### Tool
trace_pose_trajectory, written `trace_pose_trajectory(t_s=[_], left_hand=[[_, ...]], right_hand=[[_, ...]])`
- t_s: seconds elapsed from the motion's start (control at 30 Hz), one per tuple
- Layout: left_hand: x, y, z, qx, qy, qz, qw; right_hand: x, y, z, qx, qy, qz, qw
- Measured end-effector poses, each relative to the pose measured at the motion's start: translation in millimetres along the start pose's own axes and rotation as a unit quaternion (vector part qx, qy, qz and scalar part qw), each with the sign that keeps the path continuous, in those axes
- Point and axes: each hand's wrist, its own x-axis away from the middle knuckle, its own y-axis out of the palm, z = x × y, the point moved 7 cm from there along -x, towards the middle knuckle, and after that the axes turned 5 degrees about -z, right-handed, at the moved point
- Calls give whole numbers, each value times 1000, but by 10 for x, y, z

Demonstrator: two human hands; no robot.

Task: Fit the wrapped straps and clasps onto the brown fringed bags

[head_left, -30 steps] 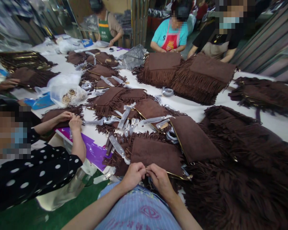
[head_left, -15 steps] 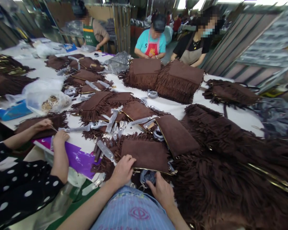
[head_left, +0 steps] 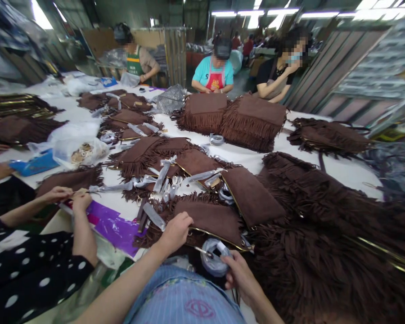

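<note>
My left hand [head_left: 177, 230] is closed on the near left edge of a brown suede bag [head_left: 211, 219], thumb and fingers pinching it beside the gold zipper. The bag lies flat on the pile in front of me. In my right hand [head_left: 240, 273] is a coiled strap [head_left: 207, 266] wrapped in clear plastic, gripped at its right side, just below the bag's zipper edge. A metal clip sticks out from the coil towards the left. Another brown bag [head_left: 253, 195] lies just beyond, tilted, with a gold zipper along its side.
Fringed brown bags [head_left: 324, 252] heap up on my right. A co-worker's hands [head_left: 81, 198] work at the left by a purple sheet [head_left: 111, 227]. A plastic bag of rings [head_left: 79, 148] and a blue tray [head_left: 33, 163] stand beyond. Several people work across the white table [head_left: 246, 157].
My right hand has lifted the coiled strap out from under the bag's edge, so the coil now shows clearly. My left hand stays on the bag. A co-worker opposite has raised a hand.
</note>
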Motion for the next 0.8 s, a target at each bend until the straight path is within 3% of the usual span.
trace_pose_trajectory(t_s=[0.13,0.27,0.37,0.47,0.53,0.7,0.8], left_hand=[[40,-68,159,24,21,24,999],[165,82,184,116,40,14,992],[337,171,-62,206,9,24,978],[607,127,-455,191,-73,78,976],[762,122,-580,117,-80,64,988],[835,350,-548,-83,-44,-32,995],[741,412,-552,-136,-49,-36,989]], right_hand=[[-143,57,-139,-160,-30,42,986],[-456,160,-281,-271,-96,82,954],[-584,203,-344,-285,-112,75,949],[-526,124,-324,-282,-116,53,951],[-428,41,-225,-253,-96,24,963],[-178,-63,240,-54,20,-58,997],[-31,-66,267,117,-31,-83,989]])
